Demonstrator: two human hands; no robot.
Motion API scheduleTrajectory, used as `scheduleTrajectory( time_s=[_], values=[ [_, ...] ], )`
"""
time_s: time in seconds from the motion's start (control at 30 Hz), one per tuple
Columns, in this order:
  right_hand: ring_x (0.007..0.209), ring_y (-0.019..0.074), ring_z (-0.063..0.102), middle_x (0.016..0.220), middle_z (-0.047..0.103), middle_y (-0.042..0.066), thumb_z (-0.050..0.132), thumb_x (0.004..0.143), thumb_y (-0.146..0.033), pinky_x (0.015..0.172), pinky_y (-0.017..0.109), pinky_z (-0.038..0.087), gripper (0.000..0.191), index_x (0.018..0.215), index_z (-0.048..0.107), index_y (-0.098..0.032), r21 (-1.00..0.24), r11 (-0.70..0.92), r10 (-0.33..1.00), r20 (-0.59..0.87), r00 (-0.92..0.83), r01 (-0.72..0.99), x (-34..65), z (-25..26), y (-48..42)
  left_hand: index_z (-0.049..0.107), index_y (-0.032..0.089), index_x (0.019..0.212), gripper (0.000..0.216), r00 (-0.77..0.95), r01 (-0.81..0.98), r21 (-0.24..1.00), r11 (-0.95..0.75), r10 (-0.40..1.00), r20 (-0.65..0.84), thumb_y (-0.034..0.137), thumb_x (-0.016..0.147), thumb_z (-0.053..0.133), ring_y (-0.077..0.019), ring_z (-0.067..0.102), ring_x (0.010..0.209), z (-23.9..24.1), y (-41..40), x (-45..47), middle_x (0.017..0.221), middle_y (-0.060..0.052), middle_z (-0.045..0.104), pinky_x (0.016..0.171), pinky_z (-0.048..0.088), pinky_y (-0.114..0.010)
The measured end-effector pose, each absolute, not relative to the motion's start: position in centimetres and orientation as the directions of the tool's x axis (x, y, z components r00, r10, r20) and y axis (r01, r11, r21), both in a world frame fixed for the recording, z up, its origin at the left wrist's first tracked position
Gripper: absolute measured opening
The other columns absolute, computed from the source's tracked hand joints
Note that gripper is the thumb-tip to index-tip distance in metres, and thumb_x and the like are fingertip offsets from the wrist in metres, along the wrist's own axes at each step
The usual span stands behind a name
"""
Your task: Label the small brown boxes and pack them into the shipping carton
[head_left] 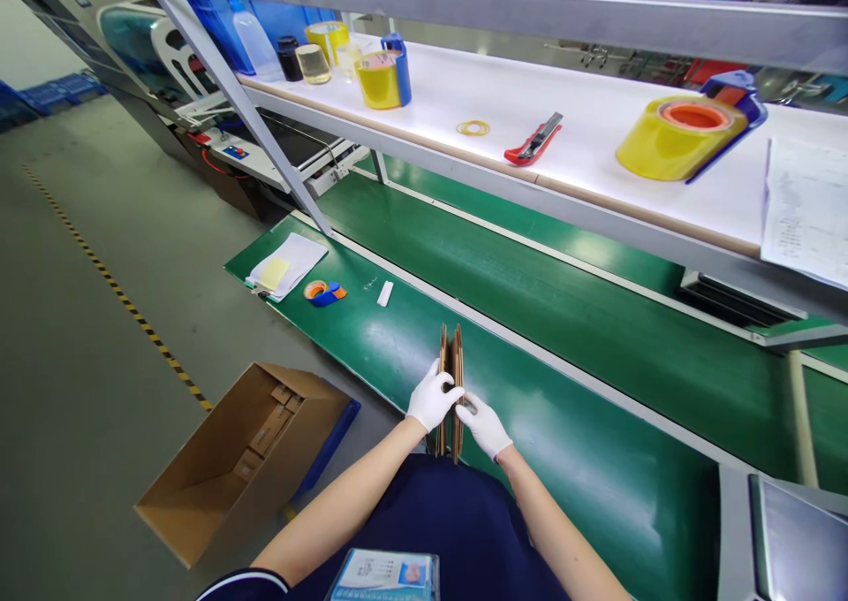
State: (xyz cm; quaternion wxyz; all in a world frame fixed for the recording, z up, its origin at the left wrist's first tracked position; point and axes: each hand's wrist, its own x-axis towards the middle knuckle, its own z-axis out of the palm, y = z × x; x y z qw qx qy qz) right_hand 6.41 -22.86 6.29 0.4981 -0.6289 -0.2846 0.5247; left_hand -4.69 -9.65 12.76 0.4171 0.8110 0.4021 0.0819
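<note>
Both hands wear white gloves and meet at a thin stack of flat brown cardboard pieces (pixel 451 358) standing on edge on the green table (pixel 596 460). My left hand (pixel 433 396) grips the stack from the left, fingers curled over its top edge. From the right, my right hand (pixel 483 424) presses against the same stack with closed fingers. The lower end of the stack is hidden behind my hands and body.
An open cardboard box (pixel 245 455) with small cartons sits on the floor at left. Papers (pixel 286 265), a small tape dispenser (pixel 324 292) and a white label (pixel 385 293) lie on the table. The upper shelf (pixel 596 155) holds yellow tape rolls (pixel 679 137), a red cutter (pixel 533 140) and rubber bands (pixel 473 128).
</note>
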Motion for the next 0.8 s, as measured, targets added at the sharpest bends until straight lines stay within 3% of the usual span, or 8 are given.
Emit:
scheduleTrajectory(
  time_s=[0.2,0.3,0.37,0.43,0.47,0.53,0.67,0.8],
  values=[
    [0.121,0.0281,0.065,0.141,0.062,0.013,0.065,0.088,-0.062,0.109,0.042,0.050,0.072,0.142,0.055,-0.015,-0.926,-0.332,0.883,-0.373,0.287,-0.182,6.5,5.7,-23.1,0.068,0.021,0.091,0.021,0.659,0.595,0.735,-0.325,0.720,-0.216,0.042,0.087,0.069,-0.0209,0.068,0.107,12.9,-9.6,-4.5,0.151,-0.003,0.050,0.094,0.052,-0.034],
    [0.124,0.0283,0.064,0.148,0.056,0.016,0.066,0.087,-0.060,0.112,0.041,0.048,0.077,0.145,0.051,-0.012,-0.918,-0.351,0.864,-0.393,0.315,-0.185,6.4,5.2,-23.2,0.071,0.024,0.117,0.034,0.658,0.588,0.745,-0.314,0.722,-0.215,0.040,0.087,0.068,-0.0262,0.062,0.127,12.7,-9.7,-4.4,0.157,-0.006,0.046,0.109,0.048,-0.037],
    [0.124,0.0292,0.064,0.152,0.052,0.018,0.067,0.086,-0.061,0.111,0.043,0.049,0.088,0.153,0.042,-0.011,-0.908,-0.370,0.843,-0.418,0.339,-0.199,5.9,5.2,-23.0,0.054,0.024,0.150,0.065,0.655,0.561,0.781,-0.274,0.724,-0.217,0.036,0.087,0.067,-0.0273,0.049,0.143,12.4,-10.0,-4.4,0.162,-0.008,0.042,0.120,0.039,-0.037],
    [0.124,0.0298,0.064,0.152,0.052,0.017,0.067,0.085,-0.061,0.111,0.044,0.050,0.093,0.159,0.035,-0.014,-0.914,-0.361,0.843,-0.404,0.354,-0.184,5.1,5.4,-22.5,0.030,0.022,0.165,0.091,0.634,0.560,0.805,-0.197,0.727,-0.263,0.034,0.084,0.069,-0.0271,0.052,0.141,11.9,-10.2,-4.5,0.157,-0.011,0.049,0.118,0.041,-0.037],
    [0.125,0.0299,0.064,0.152,0.052,0.016,0.067,0.086,-0.060,0.111,0.044,0.050,0.092,0.159,0.035,-0.015,-0.923,-0.349,0.852,-0.384,0.355,-0.162,4.6,5.6,-22.2,0.027,0.022,0.166,0.096,0.618,0.576,0.801,-0.161,0.727,-0.298,0.035,0.082,0.071,-0.0277,0.059,0.133,11.6,-10.1,-4.6,0.150,-0.012,0.056,0.112,0.046,-0.037],
    [0.129,0.0302,0.062,0.152,0.053,0.016,0.067,0.086,-0.059,0.113,0.044,0.049,0.091,0.159,0.036,-0.015,-0.935,-0.329,0.875,-0.354,0.330,-0.131,3.8,5.8,-21.5,0.037,0.023,0.161,0.091,0.574,0.629,0.769,-0.115,0.735,-0.360,0.035,0.079,0.074,-0.0290,0.068,0.115,11.1,-9.1,-4.8,0.132,-0.011,0.068,0.101,0.053,-0.037],
    [0.132,0.0303,0.060,0.143,0.060,0.019,0.063,0.086,-0.065,0.119,0.044,0.044,0.100,0.162,0.030,-0.008,-0.896,-0.405,0.877,-0.437,0.200,-0.182,2.7,4.7,-20.3,0.063,0.020,0.134,0.055,0.553,0.625,0.775,-0.093,0.753,-0.355,0.025,0.079,0.068,-0.0270,0.068,0.112,9.9,-3.6,-5.9,0.122,-0.010,0.072,0.102,0.052,-0.038],
    [0.142,0.0319,0.051,0.151,0.052,0.020,0.059,0.084,-0.072,0.124,0.044,0.037,0.094,0.151,0.049,-0.008,-0.870,-0.469,0.814,-0.492,0.308,-0.152,2.3,2.2,-19.7,0.069,0.014,0.117,0.042,0.591,0.624,0.779,-0.062,0.690,-0.418,0.020,0.076,0.069,-0.0228,0.070,0.101,8.0,3.8,-6.9,0.113,-0.008,0.075,0.096,0.056,-0.037]
  ],
)
